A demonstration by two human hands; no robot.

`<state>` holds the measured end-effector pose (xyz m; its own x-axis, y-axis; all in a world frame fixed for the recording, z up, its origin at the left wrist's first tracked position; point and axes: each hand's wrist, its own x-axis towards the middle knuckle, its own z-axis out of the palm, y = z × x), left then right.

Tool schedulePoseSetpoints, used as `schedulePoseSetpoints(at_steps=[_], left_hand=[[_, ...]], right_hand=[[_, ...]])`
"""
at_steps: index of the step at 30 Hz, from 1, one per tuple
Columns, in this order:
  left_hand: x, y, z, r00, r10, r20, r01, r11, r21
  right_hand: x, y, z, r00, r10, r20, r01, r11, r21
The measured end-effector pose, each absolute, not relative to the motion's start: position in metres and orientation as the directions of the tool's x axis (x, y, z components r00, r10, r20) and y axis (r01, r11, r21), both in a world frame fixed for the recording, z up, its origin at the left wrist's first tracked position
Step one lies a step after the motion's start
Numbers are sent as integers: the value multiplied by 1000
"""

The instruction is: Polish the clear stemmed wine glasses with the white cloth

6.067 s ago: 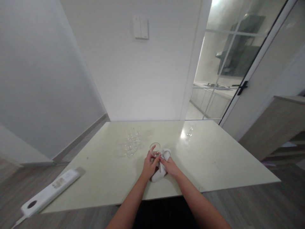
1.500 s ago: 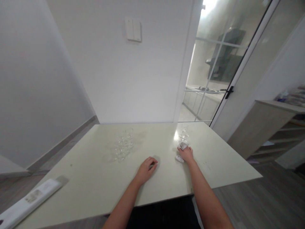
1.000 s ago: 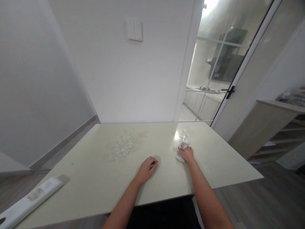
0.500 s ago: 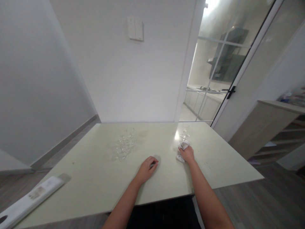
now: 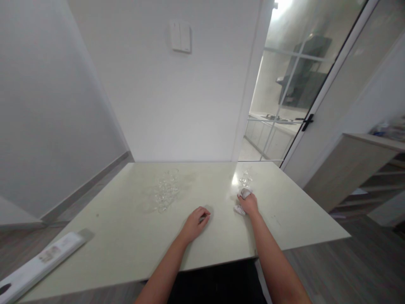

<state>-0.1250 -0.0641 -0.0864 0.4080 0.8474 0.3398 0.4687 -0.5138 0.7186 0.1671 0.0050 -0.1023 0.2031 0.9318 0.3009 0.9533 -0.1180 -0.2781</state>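
Both hands on table, right one on cloth.

Left hand (image 5: 193,223) rests empty, fingers loosely curled, on the table (image 5: 126,236). Right hand (image 5: 249,204), further out, is closed over a crumpled white cloth (image 5: 243,195) bunched under and ahead of its fingertips. Just beyond the cloth stands a small clear glass (image 5: 244,179); a cluster of glasses (image 5: 165,192) lies ahead-left of the left hand.

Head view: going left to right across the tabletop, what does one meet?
White box → cluster of clear glasses → left hand → right hand on a white cloth.
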Motion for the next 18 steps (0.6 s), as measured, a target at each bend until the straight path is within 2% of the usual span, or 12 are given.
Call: schedulePoseSetpoints(at_steps=[7,10,12,14,18], left_hand=[[-125,-65,-84,406,848,340,470,-513,719],[-125,-65,-84,406,845,347,460,-517,722],[-125,-66,-85,398,846,356,453,-519,725],[-125,-66,-86,378,854,359,445,-507,738],[-123,-69,-86,314,882,350,400,-458,794]], right_hand=[[167,5,-104,221,929,297,954,-143,-263],[168,4,-103,242,923,300,936,-141,-321],[168,2,-100,258,911,321,898,-103,-428],[164,0,-95,278,900,336,809,-30,-587],[126,-13,-80,241,936,255,490,110,-865]])
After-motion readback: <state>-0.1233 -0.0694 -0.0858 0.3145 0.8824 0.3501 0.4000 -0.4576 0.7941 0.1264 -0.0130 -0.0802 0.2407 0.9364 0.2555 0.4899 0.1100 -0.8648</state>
